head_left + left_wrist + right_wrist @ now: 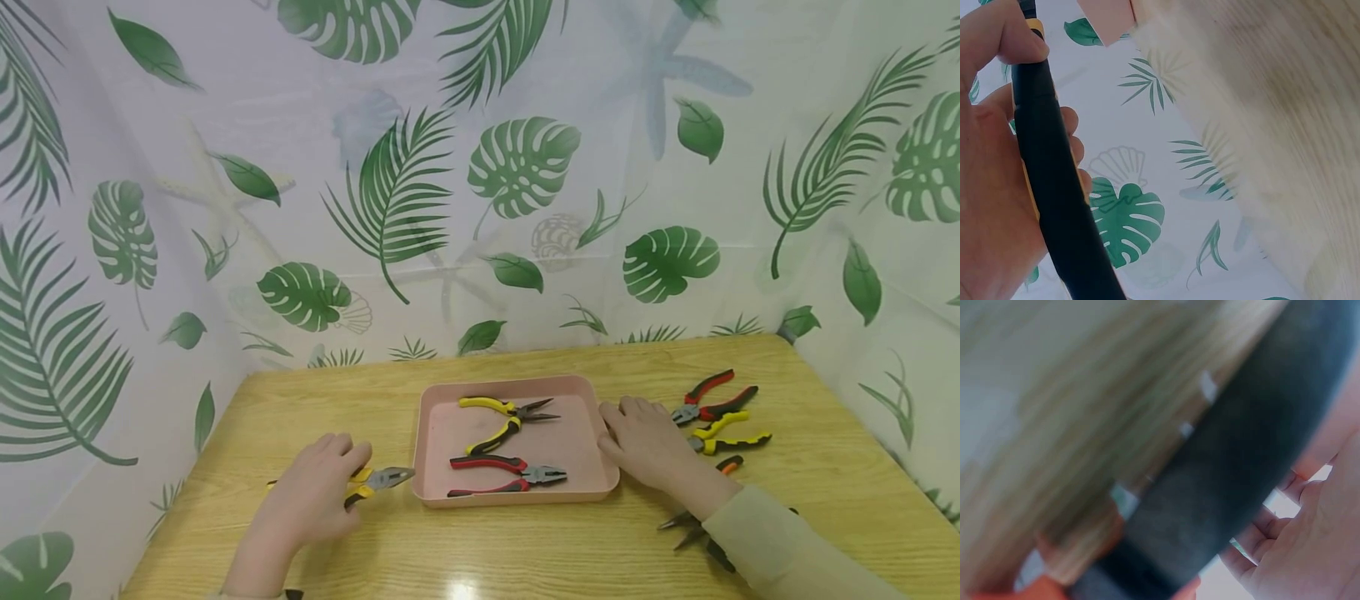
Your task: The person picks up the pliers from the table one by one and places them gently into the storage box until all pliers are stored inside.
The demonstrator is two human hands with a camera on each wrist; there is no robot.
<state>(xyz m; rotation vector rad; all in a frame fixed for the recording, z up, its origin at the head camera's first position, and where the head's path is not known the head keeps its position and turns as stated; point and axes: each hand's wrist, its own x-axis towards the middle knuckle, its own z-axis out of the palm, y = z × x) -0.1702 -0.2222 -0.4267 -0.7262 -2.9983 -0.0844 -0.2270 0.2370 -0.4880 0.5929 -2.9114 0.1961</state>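
Observation:
My left hand (pixel 311 492) lies on the table left of a pink tray (pixel 442 433) and grips the handles of yellow-and-black pliers (pixel 386 478), whose grey head points at the tray. In the left wrist view my fingers (pixel 997 37) curl round the black handle (pixel 1054 187). In the tray lie yellow-handled needle-nose pliers (pixel 506 417) and red-handled pliers (pixel 502 473). My right hand (pixel 645 442) rests flat against the tray's right rim with straight fingers and holds nothing. The right wrist view is blurred, showing an open palm (pixel 1310 550) and a dark band.
Right of my right hand lie red-handled pliers (pixel 712 398), yellow-handled pliers (pixel 731 435) and an orange-tipped pair (pixel 731 463); another dark tool (pixel 678 525) pokes out under my forearm. A leaf-print curtain (pixel 480 167) closes in the wooden table (pixel 525 550) on three sides.

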